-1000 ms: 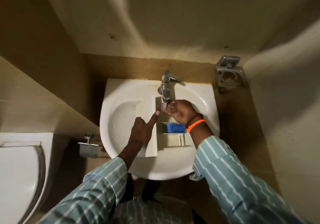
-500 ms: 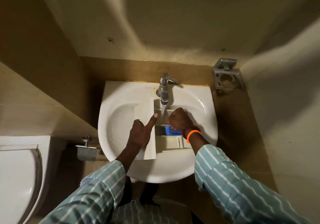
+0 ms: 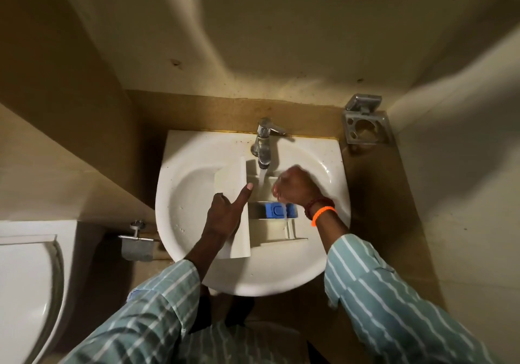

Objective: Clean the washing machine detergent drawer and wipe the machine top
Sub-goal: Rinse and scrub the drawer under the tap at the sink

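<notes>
I see the drawer [image 3: 253, 223] in the sink [image 3: 180, 194], water on. L hand [image 3: 225, 214] grips its front panel, thumb out; R hand [image 3: 295, 187] at 3 o'clock of stream, curled, blurred; can't tell grip.

Basin left: the sink [image 3: 180, 194] bowl lies bare left of the detergent drawer [image 3: 233, 208]; a hand could pass there.
Basin middle: the drawer spans the bowl from tap side to near rim, with the left hand [image 3: 225, 214] on its front panel.
Tap: the faucet [image 3: 263, 146] overhangs the drawer's far end, water running between the two hands.
Basin right: the right hand [image 3: 295, 187] fills the space over the drawer's compartments; only a narrow strip of bowl is free beyond it.
Near rim: both sleeves cross it.
</notes>
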